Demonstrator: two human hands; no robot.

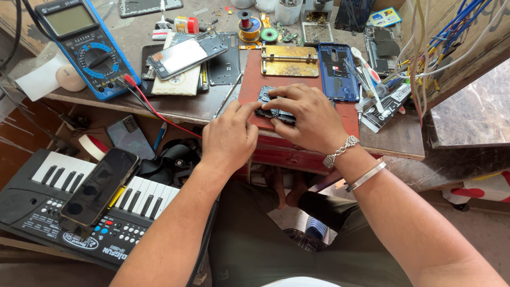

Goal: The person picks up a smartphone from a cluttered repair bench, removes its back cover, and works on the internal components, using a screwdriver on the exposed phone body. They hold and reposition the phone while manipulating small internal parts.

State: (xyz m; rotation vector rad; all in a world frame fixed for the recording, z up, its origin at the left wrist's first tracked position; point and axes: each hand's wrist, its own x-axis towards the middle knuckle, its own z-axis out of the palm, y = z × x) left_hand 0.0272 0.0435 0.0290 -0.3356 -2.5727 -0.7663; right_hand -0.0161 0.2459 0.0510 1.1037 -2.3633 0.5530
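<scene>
Both my hands rest on a dark opened phone body (267, 103) lying on a red mat (249, 85) near the front edge of the workbench. My left hand (229, 137) presses its thumb and forefinger against the phone's left end. My right hand (308, 116) covers the phone's right half, fingers spread over it and holding it down. A metal bracelet and a bangle sit on my right wrist. Most of the phone is hidden under my fingers.
A brass clamp fixture (290, 61) and a blue phone frame (337, 72) lie behind my hands. Further left are a phone (187, 55), a black back cover (225, 61) and a blue multimeter (85, 45). Tweezers (228, 95) lie beside the mat. Below left, a phone (101, 185) rests on a keyboard (64, 212).
</scene>
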